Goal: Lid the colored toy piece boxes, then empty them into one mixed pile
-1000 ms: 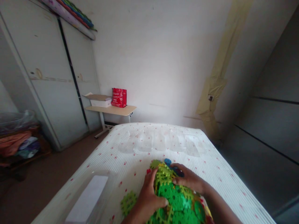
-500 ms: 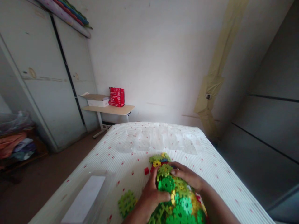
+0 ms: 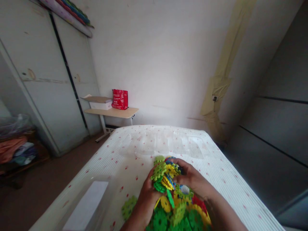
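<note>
A heap of plastic notched building discs in green, yellow, red and blue lies at the near middle of the cloth. My left hand is closed around a clump of green and yellow notched discs above the heap. Its fingertips are hidden behind a light green piece. My right hand curls over the same clump from the right, thumb and fingers pressed on yellow and blue discs. Left of my left forearm, a light green square piece rests on the cloth.
Clear plastic trays lie across the far part of the table. At the near left, a white card sits in a clear plastic case. Against the wall, a small side table holds a red bag and a white box.
Both hands have gathered a clump of green and yellow discs and lifted it off the top of the heap. The heap has shifted, showing more yellow and red pieces.
</note>
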Action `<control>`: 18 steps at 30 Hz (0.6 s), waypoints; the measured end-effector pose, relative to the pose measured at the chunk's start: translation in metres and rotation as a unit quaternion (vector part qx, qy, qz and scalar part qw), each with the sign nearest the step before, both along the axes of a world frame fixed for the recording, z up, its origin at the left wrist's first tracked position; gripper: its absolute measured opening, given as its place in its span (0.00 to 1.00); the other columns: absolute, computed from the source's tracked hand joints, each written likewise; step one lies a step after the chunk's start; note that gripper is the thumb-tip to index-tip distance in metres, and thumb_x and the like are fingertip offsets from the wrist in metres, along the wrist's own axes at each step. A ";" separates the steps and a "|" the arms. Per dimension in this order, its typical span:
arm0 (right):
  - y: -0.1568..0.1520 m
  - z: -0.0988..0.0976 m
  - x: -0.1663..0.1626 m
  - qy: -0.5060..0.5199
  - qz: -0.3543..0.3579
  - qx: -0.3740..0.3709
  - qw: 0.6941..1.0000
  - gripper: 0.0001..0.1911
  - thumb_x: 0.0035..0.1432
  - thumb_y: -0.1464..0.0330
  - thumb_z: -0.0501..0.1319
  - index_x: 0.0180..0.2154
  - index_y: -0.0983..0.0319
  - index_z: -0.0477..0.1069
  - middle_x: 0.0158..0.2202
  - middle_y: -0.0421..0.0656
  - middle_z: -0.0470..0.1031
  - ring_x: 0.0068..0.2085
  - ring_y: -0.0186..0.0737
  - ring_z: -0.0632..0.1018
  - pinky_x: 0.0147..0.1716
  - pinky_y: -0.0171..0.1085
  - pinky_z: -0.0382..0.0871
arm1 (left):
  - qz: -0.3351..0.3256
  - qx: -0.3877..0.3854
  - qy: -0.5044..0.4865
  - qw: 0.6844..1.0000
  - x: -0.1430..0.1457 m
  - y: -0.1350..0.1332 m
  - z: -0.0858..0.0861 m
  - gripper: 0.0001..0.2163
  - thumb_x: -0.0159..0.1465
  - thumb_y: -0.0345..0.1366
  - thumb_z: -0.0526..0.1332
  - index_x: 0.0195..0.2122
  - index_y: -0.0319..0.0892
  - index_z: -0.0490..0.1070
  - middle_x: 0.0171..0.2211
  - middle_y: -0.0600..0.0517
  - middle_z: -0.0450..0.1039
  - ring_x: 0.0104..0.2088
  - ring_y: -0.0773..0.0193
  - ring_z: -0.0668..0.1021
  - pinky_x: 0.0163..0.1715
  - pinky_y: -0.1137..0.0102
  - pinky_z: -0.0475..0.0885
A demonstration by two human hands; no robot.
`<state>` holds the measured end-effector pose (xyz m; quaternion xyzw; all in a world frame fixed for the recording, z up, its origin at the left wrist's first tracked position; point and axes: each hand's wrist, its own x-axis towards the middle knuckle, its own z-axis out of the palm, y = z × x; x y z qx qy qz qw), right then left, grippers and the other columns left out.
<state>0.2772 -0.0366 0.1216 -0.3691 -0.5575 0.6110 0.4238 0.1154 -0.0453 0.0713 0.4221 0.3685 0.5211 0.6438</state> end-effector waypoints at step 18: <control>-0.006 -0.003 -0.016 -0.030 0.015 0.028 0.999 0.21 0.46 0.70 0.66 0.44 0.57 0.68 0.32 0.37 0.72 0.29 0.31 0.72 0.29 0.33 0.67 | -0.016 -0.025 0.130 0.991 -0.027 0.000 -0.008 0.29 0.51 0.49 0.64 0.51 0.41 0.62 0.33 0.51 0.75 0.17 0.69 0.74 0.18 0.73 0.70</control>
